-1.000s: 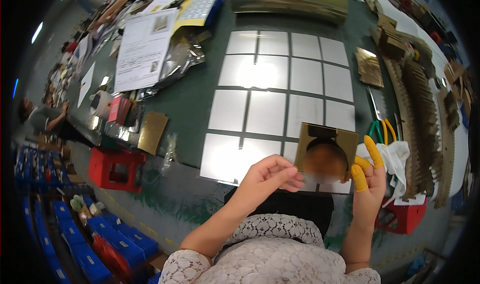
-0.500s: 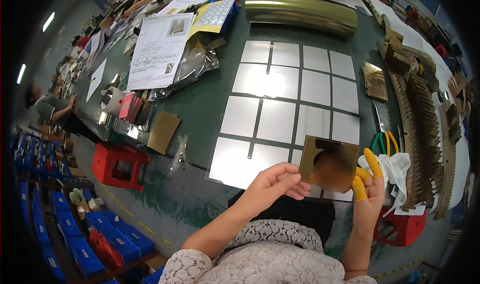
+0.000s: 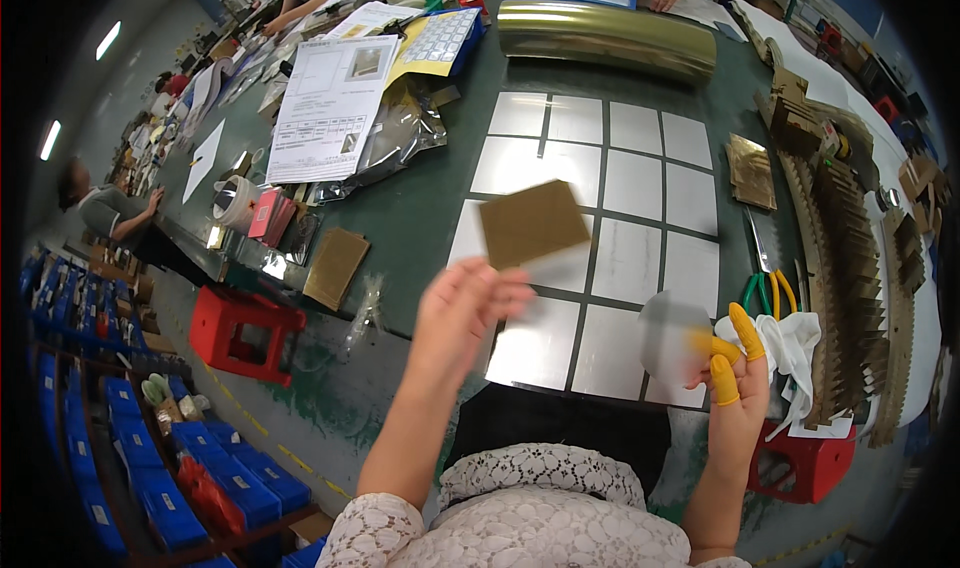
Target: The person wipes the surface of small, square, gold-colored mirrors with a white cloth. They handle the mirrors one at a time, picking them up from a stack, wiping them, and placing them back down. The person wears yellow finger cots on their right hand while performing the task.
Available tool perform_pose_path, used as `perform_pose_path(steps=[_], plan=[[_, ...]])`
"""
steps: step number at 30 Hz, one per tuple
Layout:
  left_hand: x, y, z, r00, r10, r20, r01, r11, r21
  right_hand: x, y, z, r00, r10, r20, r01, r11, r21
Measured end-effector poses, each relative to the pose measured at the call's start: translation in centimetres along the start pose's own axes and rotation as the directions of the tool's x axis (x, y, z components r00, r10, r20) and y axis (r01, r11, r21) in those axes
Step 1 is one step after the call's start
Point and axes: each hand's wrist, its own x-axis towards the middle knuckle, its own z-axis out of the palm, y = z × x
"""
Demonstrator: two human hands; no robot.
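Observation:
My left hand (image 3: 458, 313) pinches a thin gold-brown square sheet (image 3: 535, 225) by its near-left corner. The sheet is tilted above a grid of white-silver rectangular plates (image 3: 628, 258) on the green table. At the table's near edge, my right hand (image 3: 735, 373) wears yellow finger cots, its fingers bent and apart. No sheet shows in it, though a blurred grey patch covers the area by its index fingertip. Beside it lie a white cloth (image 3: 793, 343) and scissors (image 3: 768, 278) with green and yellow handles.
A shiny gold-green roll (image 3: 605, 43) lies beyond the plates. Gold-brown stacks sit at the right (image 3: 750, 173) and left (image 3: 335, 268). Papers (image 3: 330, 108) cover a plastic bag (image 3: 405, 133). Notched brown strips (image 3: 840, 258) line the right. A red stool (image 3: 245, 333) stands at left; other people work nearby.
The gold-brown sheet has gone from between both hands to the left hand alone, moving left and farther over the plates. The right hand has let go and stays nearly in place.

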Motion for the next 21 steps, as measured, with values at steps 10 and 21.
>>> perform_pose_path(steps=[10, 21], plan=[[5.4, 2.2, -8.7, 0.937, 0.135, -0.323, -0.120, 0.991, 0.066, 0.3, 0.0, -0.4, 1.000, -0.014, 0.016, 0.014, 1.000, -0.021], [5.0, 3.6, -10.6, 0.934, 0.146, -0.327, -0.153, 0.988, 0.006, 0.6, 0.6, -0.2, 1.000, -0.013, 0.018, 0.014, 0.998, -0.061]])
